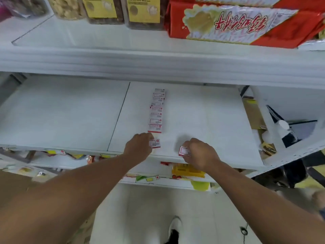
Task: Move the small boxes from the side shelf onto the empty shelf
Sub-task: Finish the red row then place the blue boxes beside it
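The white shelf (70,111) carries a row of small boxes (156,111), white with red print, running from deep on the board toward its front edge, and everything else is placed from that row. At the row's near end the left hand (139,147) has its fingers curled round one small box (155,143), holding it just in front of the last box in the row, close to the shelf surface; whether it touches the board is unclear. To the right of the row's near end, the right hand (200,153) pinches a second small box (183,151) between curled fingers and thumb, near the shelf's front edge. Both boxes are partly covered by the fingers, and their print is too blurred to read. Farther right of the row, beyond the shelf end, lies a brown carton (253,113) with dark, indistinct objects beside it. Above the row, a red package (246,22) is cut off by the frame.
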{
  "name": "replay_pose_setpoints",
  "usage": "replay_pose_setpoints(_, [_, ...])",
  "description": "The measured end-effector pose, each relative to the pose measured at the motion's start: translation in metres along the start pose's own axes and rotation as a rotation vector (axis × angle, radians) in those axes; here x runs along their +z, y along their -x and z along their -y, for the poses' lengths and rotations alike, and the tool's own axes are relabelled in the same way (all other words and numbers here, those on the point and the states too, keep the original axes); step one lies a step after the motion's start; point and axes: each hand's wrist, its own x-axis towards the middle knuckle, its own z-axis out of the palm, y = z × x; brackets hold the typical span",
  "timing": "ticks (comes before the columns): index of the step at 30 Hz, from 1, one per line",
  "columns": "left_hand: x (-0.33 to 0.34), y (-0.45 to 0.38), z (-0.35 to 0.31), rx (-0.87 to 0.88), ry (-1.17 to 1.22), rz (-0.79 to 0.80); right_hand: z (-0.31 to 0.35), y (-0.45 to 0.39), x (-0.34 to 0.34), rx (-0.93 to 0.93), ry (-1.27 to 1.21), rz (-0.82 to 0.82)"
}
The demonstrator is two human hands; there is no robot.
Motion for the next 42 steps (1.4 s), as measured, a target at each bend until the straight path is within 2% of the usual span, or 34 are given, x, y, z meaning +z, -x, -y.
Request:
replay_pose_setpoints(6, [0.021,-0.038,0.014,-0.072,0.054,0.005,-0.001,-0.028,0.031,-0.072,-0.026,0.037])
replay_pose_setpoints(11, [0.034,-0.053,0.024,0.000,0.146,-0.027,0.006,-0.039,0.049,-0.074,-0.048,0.059])
replay_pose_setpoints(16, [0.041,-0.030,0.032,-0.004,0.194,-0.134,0.028,-0.045,0.054,-0.070,-0.025,0.082])
replay_pose_setpoints(25, [0.038,0.013,0.082,-0.033,0.412,-0.167,0.100,-0.090,0.070,-0.093,-0.031,0.025])
replay_pose_setpoints(29, [0.044,0.025,0.093,-0.005,0.482,-0.216,0.111,-0.101,0.092,-0.027,-0.096,-0.070])
replay_pose_setpoints(33, [0.055,0.036,0.092,-0.025,0.560,-0.220,0.114,-0.082,0.105,0.024,-0.182,-0.316])
replay_pose_setpoints(35, [0.057,0.036,0.080,-0.123,0.680,-0.213,0.109,-0.071,0.107,0.102,-0.321,-0.402])
replay_pose_setpoints(36, [0.057,0.034,0.072,-0.201,0.770,-0.210,0.106,-0.067,0.108,0.176,-0.464,-0.411])
replay_pose_setpoints(39, [0.045,0.023,0.048,-0.444,1.069,-0.207,0.110,-0.057,0.097,0.366,-0.955,-0.342])
replay_pose_setpoints(42, [0.029,0.018,0.017,-0.515,1.263,-0.181,0.126,-0.055,0.078,0.401,-1.257,-0.300])
